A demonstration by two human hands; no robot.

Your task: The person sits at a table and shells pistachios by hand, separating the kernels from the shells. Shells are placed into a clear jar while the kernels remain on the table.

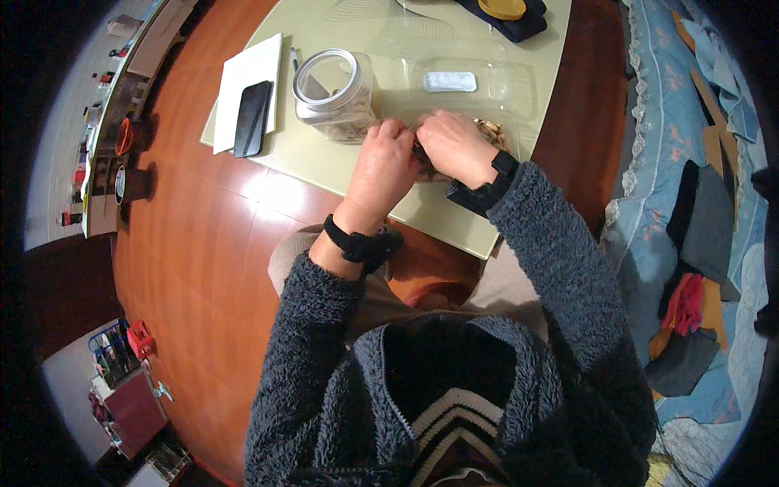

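My left hand (pixel 384 170) and my right hand (pixel 455 145) meet over a clear plastic box (pixel 516 135), fingers bent and close together. Brown and tan dried pieces (pixel 494 133), perhaps dried mushrooms, lie in the box, partly covered by my right hand. Dark bits show between the hands; my fingertips are hidden, so whether they pinch anything is unclear. Behind the box, its clear lid (pixel 496 91) lies flat with a pale packet (pixel 450 81). Left of my hands stands a clear plastic jar (pixel 365 73) with a silver-coloured rim and pale pieces inside.
A black smartphone (pixel 253 119) rests on white paper (pixel 243 67) at the left of the pale green table (pixel 444 219). Near the jar lies a pen (pixel 294 59). A yellow dish (pixel 502 8) sits on dark cloth (pixel 528 27) at the far edge. To the right is a bed (pixel 654 164).
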